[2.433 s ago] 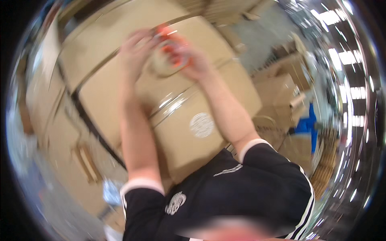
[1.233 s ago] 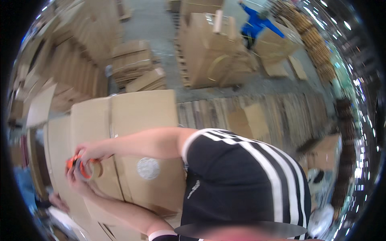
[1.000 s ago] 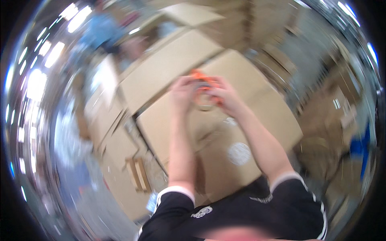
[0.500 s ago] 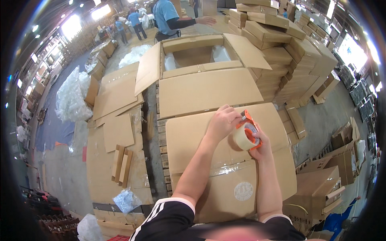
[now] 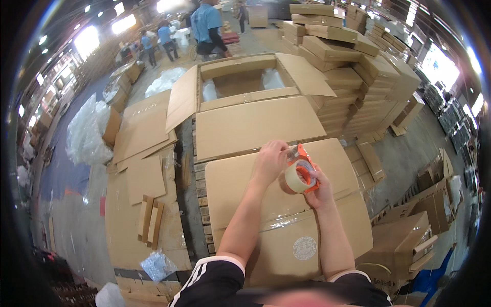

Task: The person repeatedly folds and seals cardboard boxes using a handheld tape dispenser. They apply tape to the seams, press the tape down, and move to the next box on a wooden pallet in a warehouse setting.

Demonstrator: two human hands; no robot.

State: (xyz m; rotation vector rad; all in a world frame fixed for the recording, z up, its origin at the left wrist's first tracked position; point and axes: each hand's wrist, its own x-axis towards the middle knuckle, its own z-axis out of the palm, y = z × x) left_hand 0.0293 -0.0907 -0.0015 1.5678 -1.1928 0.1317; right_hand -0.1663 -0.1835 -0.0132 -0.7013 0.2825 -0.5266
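Note:
My right hand [image 5: 320,190] is wrapped round an orange tape dispenser [image 5: 307,167] carrying a wide roll of clear tape [image 5: 292,180]. Beside its toothed end, my left hand [image 5: 269,159] is closed in a pinch, and a short clear piece of tape seems to stretch from the fingers to the dispenser. Both hands are over a large closed cardboard box [image 5: 337,225], with the dispenser above its top. Shiny tape runs across that box near a round white printed mark [image 5: 305,248]. The left fingertips are partly hidden.
Beyond stands an open carton [image 5: 240,102] with foam pieces at its inner corners. Flat cardboard sheets [image 5: 140,123] lie to the left, near cardboard strips [image 5: 150,220]. Stacked cartons [image 5: 340,84] rise at the far right. A person in blue [image 5: 206,25] stands behind the open carton.
My left hand has drawn slightly away from the dispenser, showing clear tape between them. The whole view has shifted a little. The person in blue has lowered an outstretched arm.

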